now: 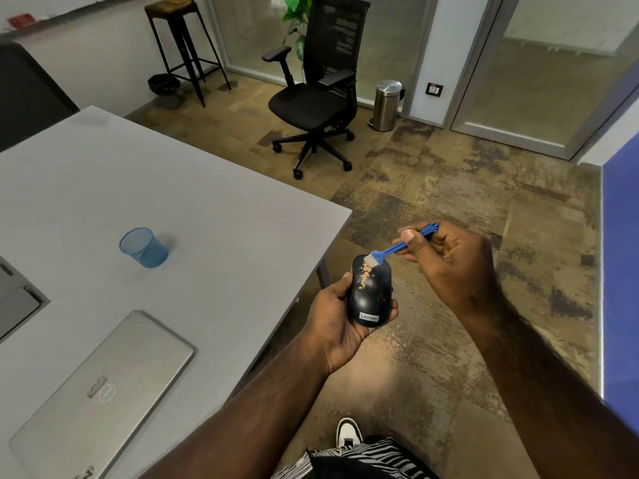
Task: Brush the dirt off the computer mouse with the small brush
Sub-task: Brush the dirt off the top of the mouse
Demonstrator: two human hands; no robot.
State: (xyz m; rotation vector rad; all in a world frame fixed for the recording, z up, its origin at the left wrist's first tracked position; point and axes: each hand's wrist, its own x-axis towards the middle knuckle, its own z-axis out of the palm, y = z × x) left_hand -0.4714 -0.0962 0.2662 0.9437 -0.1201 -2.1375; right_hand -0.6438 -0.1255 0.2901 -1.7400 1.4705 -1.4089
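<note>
The left hand [333, 318] grips the mouse [370, 292], right of the surface [207, 209]. Right hand [449, 261] fingers pinch the brush [397, 247], bristles touching tan dirt [364, 273].

A small grey label reading "Lenovo" sits on the near end of the dark computer mouse [370, 292]. The closed silver laptop [103, 392] on the worktop [207, 209] carries a round Dell logo on its lid, with a small reddish sticker just beside it whose print is too small to read. Large black letters at the laptop's near edge are cut off and cannot be made out.
</note>
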